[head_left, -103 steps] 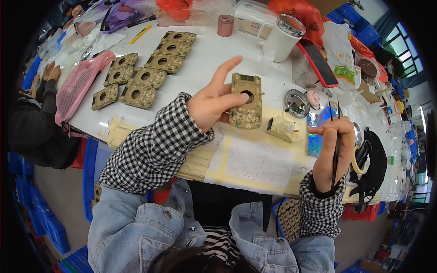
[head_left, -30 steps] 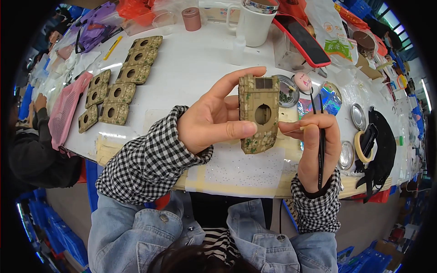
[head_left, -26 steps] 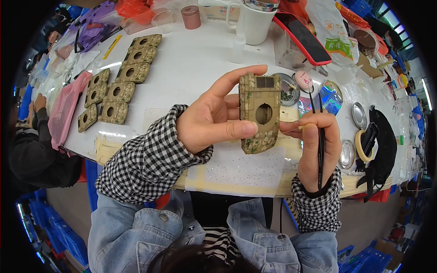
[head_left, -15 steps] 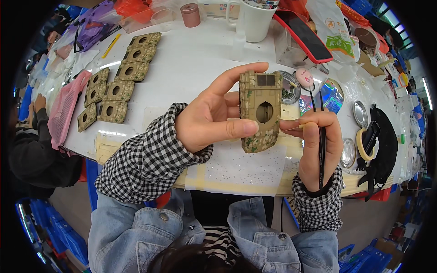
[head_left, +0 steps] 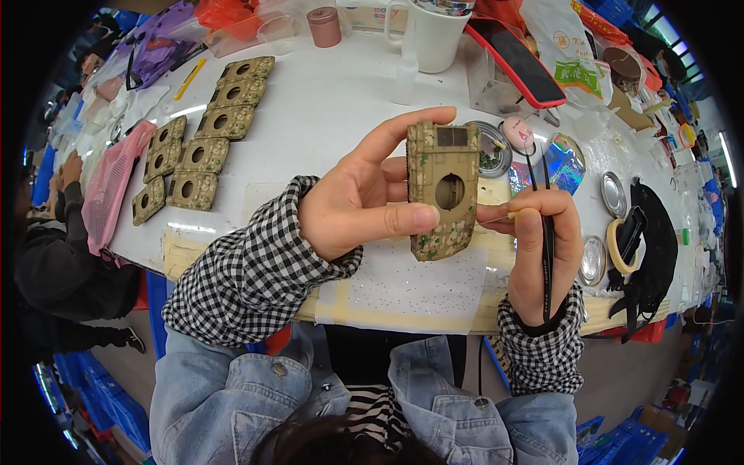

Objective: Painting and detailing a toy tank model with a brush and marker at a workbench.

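A camouflage-patterned model tank hull point(head_left: 443, 232) with a round hole in its top stands upright over the table, held by my left hand point(head_left: 349, 203). My thumb lies across its left side, while the index finger reaches behind its upper end. Close to the hull's right edge is my right hand point(head_left: 546, 240), closed around black tweezers point(head_left: 548, 267) whose tips point up and away. A thin, pale, stick-like piece shows at the right fingertips; its far end meets or nearly meets the hull. Below lies a white sheet point(head_left: 418, 298) dotted with tiny specks.
Several similar hulls point(head_left: 205, 155) stand in rows at left, beside a pink mesh basket point(head_left: 116, 186). Far back are a white mug point(head_left: 435, 39) and a red-cased phone point(head_left: 518, 66). Round tins point(head_left: 593, 260), a tape roll point(head_left: 624, 244) and black cloth point(head_left: 655, 248) lie at right.
My hands and the hull have barely moved. At the far left, another person's hand has shifted slightly and a foot has come into sight.
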The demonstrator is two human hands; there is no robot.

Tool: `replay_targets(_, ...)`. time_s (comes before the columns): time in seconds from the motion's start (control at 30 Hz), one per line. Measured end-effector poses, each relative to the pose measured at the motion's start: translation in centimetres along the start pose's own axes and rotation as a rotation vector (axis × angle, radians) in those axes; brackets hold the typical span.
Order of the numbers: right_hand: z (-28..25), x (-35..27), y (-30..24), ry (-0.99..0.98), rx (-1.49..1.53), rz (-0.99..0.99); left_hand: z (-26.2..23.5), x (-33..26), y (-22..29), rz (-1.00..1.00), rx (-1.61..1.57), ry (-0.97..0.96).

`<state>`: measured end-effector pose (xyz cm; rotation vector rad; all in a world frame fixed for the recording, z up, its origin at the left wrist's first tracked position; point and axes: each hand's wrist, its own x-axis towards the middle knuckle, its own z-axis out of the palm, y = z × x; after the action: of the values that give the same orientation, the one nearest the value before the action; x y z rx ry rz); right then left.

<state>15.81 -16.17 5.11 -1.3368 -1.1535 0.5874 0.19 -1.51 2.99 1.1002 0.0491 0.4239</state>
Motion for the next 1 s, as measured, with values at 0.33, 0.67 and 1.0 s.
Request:
replay_targets(0.33, -0.2, 0.2, -0.2, 0.128, 0.088, 0.047, -0.3, 0.1, -0.3, 0.027, -0.010, -0.004)
replay_targets(0.67, -0.8, 1.6, 1.9, 0.077, -0.789, -0.399, -0.5, 0.3, 0.4, -0.003, -0.063, 0.323)
replay_targets(1.0, -0.6, 1.7, 1.9, 0.046, -0.805, -0.369, -5.5, 1.4, -0.4, 0.011, 0.069, 0.598)
